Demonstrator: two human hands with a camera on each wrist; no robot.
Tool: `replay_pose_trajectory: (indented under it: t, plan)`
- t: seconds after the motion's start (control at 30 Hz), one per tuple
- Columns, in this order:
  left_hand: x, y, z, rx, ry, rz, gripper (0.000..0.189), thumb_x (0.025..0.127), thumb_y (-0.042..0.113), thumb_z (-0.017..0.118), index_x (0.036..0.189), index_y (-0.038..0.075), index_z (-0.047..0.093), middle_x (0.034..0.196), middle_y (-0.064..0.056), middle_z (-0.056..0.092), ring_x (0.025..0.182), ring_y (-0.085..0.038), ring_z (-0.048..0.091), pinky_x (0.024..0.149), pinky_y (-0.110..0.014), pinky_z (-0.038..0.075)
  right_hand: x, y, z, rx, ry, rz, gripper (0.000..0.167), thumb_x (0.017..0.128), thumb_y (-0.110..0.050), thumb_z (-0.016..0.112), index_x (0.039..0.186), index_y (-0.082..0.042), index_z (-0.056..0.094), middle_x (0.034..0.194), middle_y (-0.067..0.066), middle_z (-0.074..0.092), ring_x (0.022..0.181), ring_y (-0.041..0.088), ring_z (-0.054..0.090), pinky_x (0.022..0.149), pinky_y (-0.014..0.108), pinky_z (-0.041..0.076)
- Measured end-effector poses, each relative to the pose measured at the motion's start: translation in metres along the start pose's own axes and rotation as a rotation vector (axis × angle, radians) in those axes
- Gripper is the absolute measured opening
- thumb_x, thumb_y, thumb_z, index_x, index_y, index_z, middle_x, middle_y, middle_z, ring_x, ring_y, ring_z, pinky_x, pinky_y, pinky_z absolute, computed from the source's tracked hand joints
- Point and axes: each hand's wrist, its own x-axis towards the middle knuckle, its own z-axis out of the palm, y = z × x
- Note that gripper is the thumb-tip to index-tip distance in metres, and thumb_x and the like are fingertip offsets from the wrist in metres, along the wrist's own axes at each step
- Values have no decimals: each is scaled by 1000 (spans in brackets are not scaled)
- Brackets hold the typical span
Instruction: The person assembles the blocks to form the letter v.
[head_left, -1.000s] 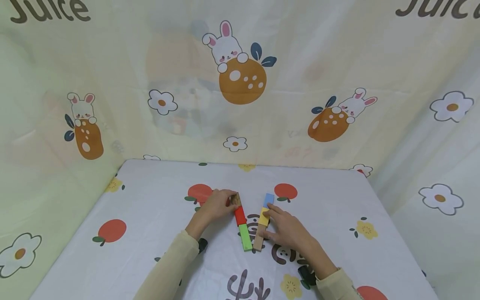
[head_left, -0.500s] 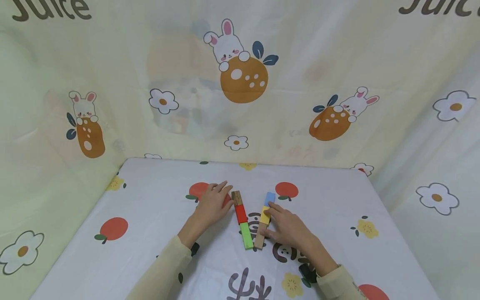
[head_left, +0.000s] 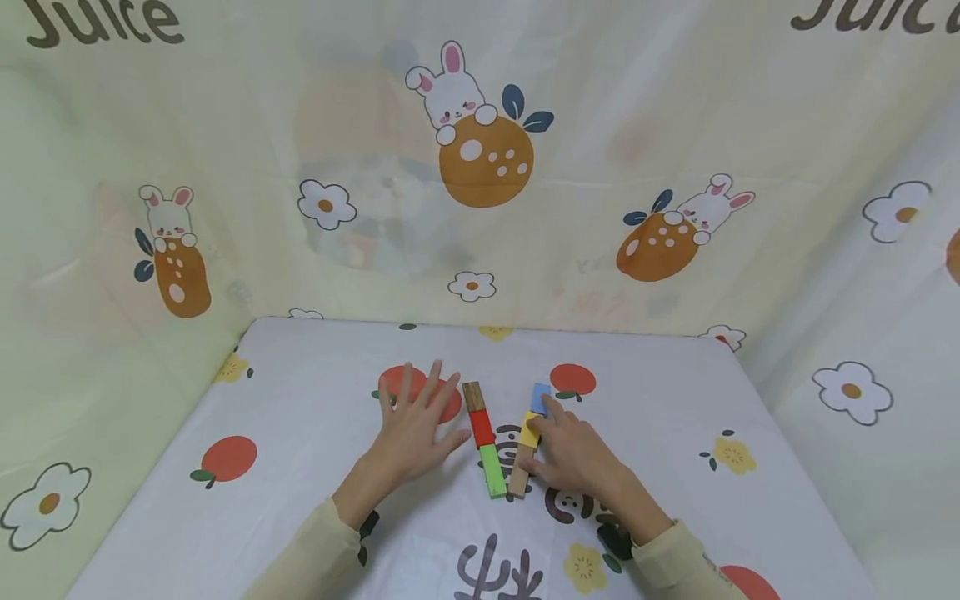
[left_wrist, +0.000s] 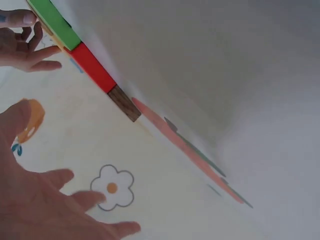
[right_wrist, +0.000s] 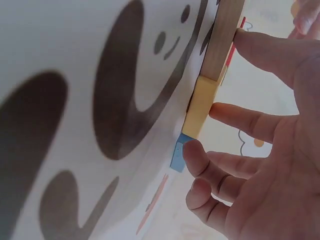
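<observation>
Two slanted rows of blocks lie on the table in the head view. In the left row, a dark brown wood block [head_left: 473,396] comes first, then a red block [head_left: 482,427] and a green block [head_left: 492,471]. The right row has a blue block [head_left: 540,397], a yellow block [head_left: 529,430] and a tan wood block [head_left: 521,473]. My left hand [head_left: 408,433] spreads its fingers left of the left row, apart from it. My right hand [head_left: 577,450] rests along the right row, thumb at the tan block, a finger at the yellow one and fingertips by the blue one.
A white tablecloth [head_left: 315,400] with printed fruit, flowers and dark lettering covers the table. Behind and at both sides hangs a cream curtain [head_left: 570,225] printed with rabbits. A narrow gap separates the two rows at their near ends.
My left hand has let go of the dark brown block, drawn back to the left and spread its fingers. The right hand stays by its row, one finger shifting towards the blue block.
</observation>
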Motion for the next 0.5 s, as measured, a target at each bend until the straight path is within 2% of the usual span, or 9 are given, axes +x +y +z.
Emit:
replay_pose_trajectory:
  t: [0.1,0.2,0.3,0.4,0.5]
  plan:
    - [-4,0,1,-58,-36,-21,96,94,67,64,171,30,20,181,-11,6,165,-52,-5,121,-84,-7,-1,1,0,14,-5,-5,70,89,-52,81,143,-12,64,170,21,37,143,43,55,111,59,54]
    - [-8,0,2,-82,-69,-33,100,92,70,64,171,31,17,181,-11,1,164,-52,-9,120,-85,-11,-3,4,-2,19,-6,-25,75,90,-55,78,147,-9,61,170,21,37,147,44,51,113,61,51]
    - [-9,-1,3,-78,-91,-40,101,91,73,63,171,32,18,181,-11,1,164,-54,-8,119,-86,-10,-6,10,-4,8,8,-33,81,92,-61,73,152,-9,56,170,20,38,150,43,48,116,63,48]
    - [-10,-2,4,-68,-116,-55,100,92,74,60,171,31,18,181,-11,1,164,-54,-7,120,-85,-11,-9,18,-6,7,21,-35,84,94,-63,71,156,-9,52,170,18,39,148,43,51,115,63,49]
    - [-11,-2,5,-75,-114,-62,98,92,71,62,170,27,23,181,-13,6,164,-55,-4,120,-85,-9,-9,24,-5,21,7,-36,88,95,-64,69,159,-9,47,171,16,39,145,43,54,115,60,50]
